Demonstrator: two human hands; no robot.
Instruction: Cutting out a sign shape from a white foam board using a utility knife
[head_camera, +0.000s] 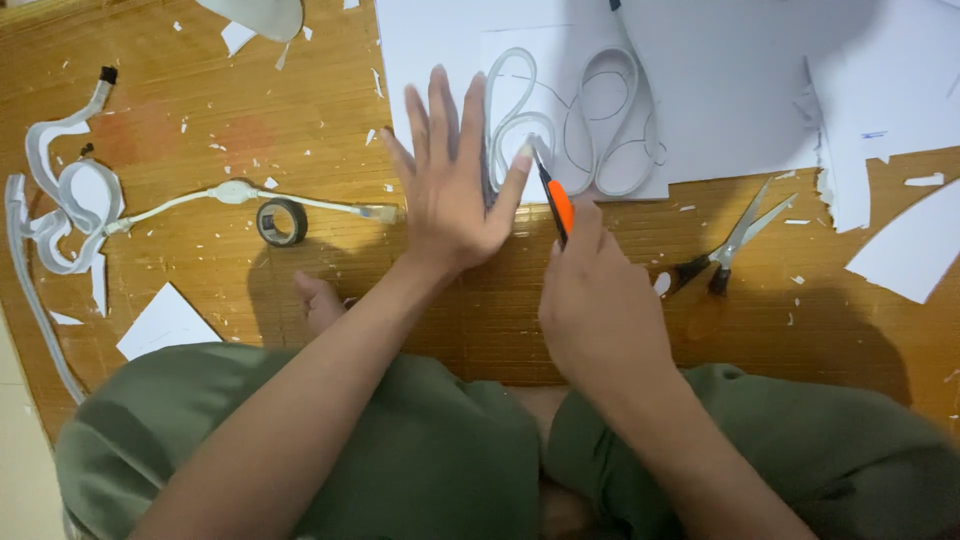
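Green-trousered knees (300, 440) sit nearest. Right hand (600, 310) is clenched around an orange utility knife (556, 200), blade tip at the white sheet (520, 60) bearing looped outlines. Left hand (450, 180) lies flat, fingers spread, pinning that sheet against sliding. Scissors (730, 250) lie idle alongside.

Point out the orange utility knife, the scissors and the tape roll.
orange utility knife (560, 205), head view, orange body above the fist
scissors (735, 243), head view, near the blades' pivot
tape roll (282, 222), head view, its ring wall
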